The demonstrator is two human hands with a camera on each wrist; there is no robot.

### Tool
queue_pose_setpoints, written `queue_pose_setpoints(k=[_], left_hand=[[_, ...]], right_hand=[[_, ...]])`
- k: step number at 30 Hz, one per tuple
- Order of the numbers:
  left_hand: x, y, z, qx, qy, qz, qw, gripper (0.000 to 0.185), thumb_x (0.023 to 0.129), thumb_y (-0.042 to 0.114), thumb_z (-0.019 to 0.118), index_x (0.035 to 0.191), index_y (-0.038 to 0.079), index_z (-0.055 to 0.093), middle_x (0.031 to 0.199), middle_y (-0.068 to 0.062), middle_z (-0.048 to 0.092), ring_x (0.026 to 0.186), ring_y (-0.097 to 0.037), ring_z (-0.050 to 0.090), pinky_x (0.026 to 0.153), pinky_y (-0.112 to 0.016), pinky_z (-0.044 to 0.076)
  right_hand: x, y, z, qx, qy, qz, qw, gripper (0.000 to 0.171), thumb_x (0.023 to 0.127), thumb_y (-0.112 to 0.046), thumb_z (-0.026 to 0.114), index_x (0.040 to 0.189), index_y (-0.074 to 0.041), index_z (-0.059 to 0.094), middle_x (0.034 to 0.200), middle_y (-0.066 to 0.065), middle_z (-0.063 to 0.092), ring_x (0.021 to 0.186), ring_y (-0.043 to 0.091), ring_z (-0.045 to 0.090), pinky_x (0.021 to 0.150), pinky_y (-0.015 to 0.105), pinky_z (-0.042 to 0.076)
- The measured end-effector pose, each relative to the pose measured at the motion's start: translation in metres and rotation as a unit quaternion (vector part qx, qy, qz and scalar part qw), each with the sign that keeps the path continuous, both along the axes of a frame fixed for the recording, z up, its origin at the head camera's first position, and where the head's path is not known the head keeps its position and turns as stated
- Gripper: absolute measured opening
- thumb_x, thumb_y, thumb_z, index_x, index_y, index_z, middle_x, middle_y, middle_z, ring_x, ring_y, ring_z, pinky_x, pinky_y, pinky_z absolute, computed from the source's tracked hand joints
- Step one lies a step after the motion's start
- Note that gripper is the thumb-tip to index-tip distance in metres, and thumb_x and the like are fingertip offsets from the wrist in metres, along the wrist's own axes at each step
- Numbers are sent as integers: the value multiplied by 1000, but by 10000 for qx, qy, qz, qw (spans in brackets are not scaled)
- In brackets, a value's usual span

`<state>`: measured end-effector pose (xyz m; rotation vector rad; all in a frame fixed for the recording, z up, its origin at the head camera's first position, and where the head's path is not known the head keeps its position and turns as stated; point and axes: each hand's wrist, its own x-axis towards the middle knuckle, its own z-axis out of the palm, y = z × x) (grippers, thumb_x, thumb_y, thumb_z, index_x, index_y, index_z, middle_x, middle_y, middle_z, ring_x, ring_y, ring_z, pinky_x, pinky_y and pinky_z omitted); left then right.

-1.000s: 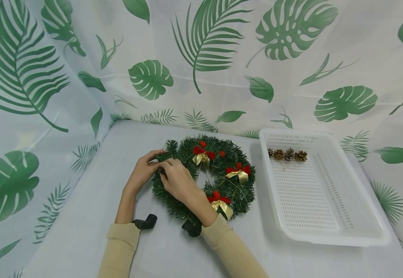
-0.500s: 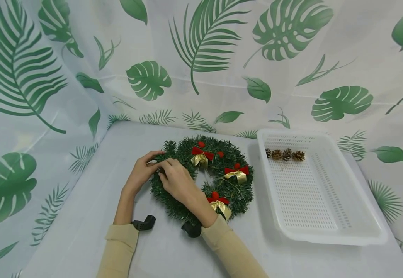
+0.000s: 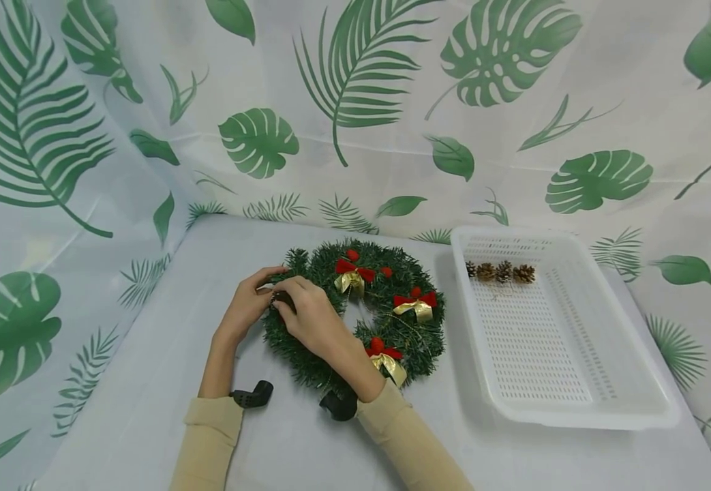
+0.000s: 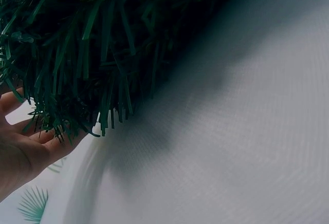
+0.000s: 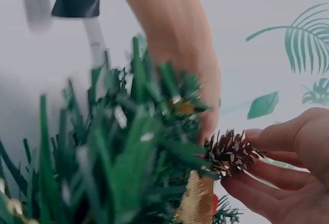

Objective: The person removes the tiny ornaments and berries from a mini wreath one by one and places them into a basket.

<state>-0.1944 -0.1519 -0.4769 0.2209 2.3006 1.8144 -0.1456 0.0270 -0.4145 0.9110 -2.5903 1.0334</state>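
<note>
A green tinsel wreath (image 3: 419, 341) lies on the table, dressed with red-and-gold bows (image 3: 355, 276). My left hand (image 3: 247, 303) grips its left edge; in the left wrist view the fingers (image 4: 43, 144) reach around the bristly green strands. In the right wrist view my right hand (image 5: 293, 167) pinches a brown pinecone (image 5: 231, 152) between thumb and fingers, against the wreath's left side. A gold ribbon (image 5: 195, 198) shows just below the cone. From the head view, my right hand (image 3: 315, 320) mostly covers the cone. Whether the cone is fastened I cannot tell.
To the right of the wreath stands a white perforated plastic basket (image 3: 566, 416), with several pinecones (image 3: 504, 273) lined up near its back left corner. A leaf-printed curtain (image 3: 392, 88) hangs behind and beside the white table (image 3: 306, 450).
My right fingers have shifted slightly at the wreath's left side, and more of the dark cone shows between them. My left hand keeps its hold. The head view has drifted slightly.
</note>
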Motion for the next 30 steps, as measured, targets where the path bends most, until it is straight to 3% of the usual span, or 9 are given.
queue_pose_setpoints(k=[9,19,30], left_hand=[[0,-1,-2,268,-97,-50,9996,49,105,0,50,153,9,49,161,-20,39,137,-40,55,69,-29,42],[0,-1,-1,95,19,-53,9999,46,107,16,56,152,9,49,161,-21,39,134,-42,57,77,-26,51],[0,2,1,-121,131,-46,9998,47,106,22,60,152,12,51,161,-18,41,133,-43,57,94,-45,54]], right_hand=[[5,-1,9,-466,262,100,9985,23,98,-6,70,120,1,69,121,14,68,106,26,70,84,29,59],[8,4,15,-559,113,92,9983,24,97,-7,71,120,0,70,122,15,70,106,26,72,85,30,59],[13,13,20,-522,208,10,9984,24,97,-7,72,120,0,71,120,15,70,105,25,72,86,33,60]])
